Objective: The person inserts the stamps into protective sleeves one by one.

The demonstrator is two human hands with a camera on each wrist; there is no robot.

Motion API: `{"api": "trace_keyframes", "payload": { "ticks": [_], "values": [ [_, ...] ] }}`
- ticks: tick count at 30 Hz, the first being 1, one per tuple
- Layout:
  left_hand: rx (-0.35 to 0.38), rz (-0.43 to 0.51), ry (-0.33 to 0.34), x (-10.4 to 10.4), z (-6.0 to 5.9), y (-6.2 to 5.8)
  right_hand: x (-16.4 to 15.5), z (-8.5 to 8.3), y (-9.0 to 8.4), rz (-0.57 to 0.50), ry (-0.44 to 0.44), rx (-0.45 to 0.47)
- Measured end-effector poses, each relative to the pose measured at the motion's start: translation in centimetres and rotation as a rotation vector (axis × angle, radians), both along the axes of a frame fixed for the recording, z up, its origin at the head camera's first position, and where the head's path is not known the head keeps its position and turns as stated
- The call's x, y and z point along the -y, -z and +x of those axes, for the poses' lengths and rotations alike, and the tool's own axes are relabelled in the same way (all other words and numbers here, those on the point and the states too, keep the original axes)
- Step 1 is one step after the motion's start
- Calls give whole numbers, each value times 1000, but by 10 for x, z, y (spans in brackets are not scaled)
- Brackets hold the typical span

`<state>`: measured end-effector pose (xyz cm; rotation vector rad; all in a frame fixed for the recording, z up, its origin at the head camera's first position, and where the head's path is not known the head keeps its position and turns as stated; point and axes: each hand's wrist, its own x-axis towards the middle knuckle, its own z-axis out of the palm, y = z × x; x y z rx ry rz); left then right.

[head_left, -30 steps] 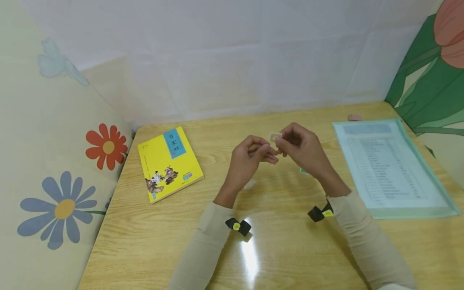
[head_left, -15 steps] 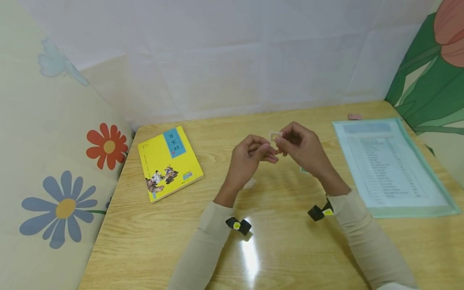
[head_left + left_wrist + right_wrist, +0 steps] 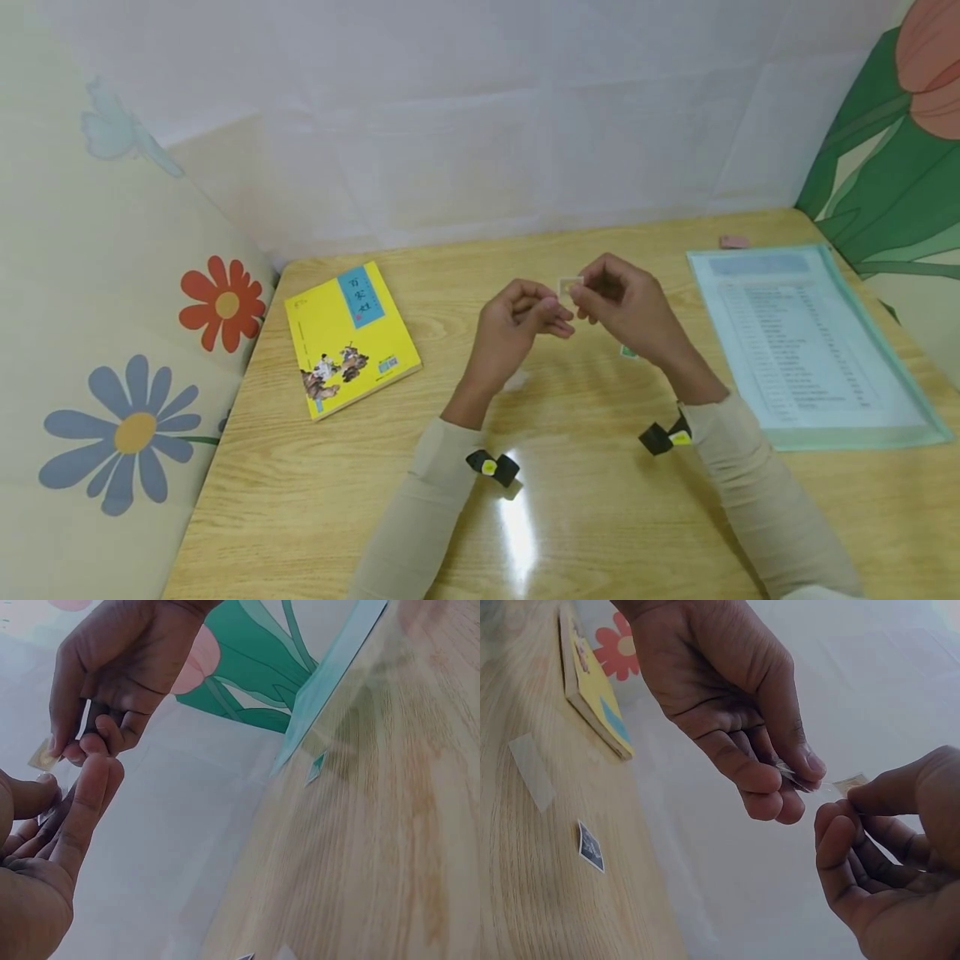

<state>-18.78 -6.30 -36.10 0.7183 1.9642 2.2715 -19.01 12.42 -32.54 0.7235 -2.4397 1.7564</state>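
We hold our hands close together above the wooden tabletop. Our right hand pinches a small pale square stamp, and our left hand pinches a thin clear strip touching it. A yellow paperback book lies at the left.

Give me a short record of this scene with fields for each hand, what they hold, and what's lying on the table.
left hand: raised above the table, fingertips pinching a clear strip
right hand: raised, pinching a small pale stamp at the strip's other end
hands: close together, fingertips nearly meeting
table: light wood
book: yellow, flat, left of the hands
folder: pale green, printed sheet inside, right of the hands
other bits: clear strip and small dark stamp lying on the table
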Motion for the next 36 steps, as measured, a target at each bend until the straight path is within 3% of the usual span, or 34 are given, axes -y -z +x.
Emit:
{"api": "trace_keyframes", "payload": {
  "ticks": [13,20,27,36],
  "values": [
    [-9,-1,-12,1,0,-2,0,0,-3,23,23,2],
    [-26,17,-38,2,-8,11,1,2,-6,32,25,1],
    [-9,7,-24,1,1,0,2,4,-5,39,5,-18],
    [-39,2,-29,1,0,-1,1,4,-6,39,3,-2]
  ]
}}
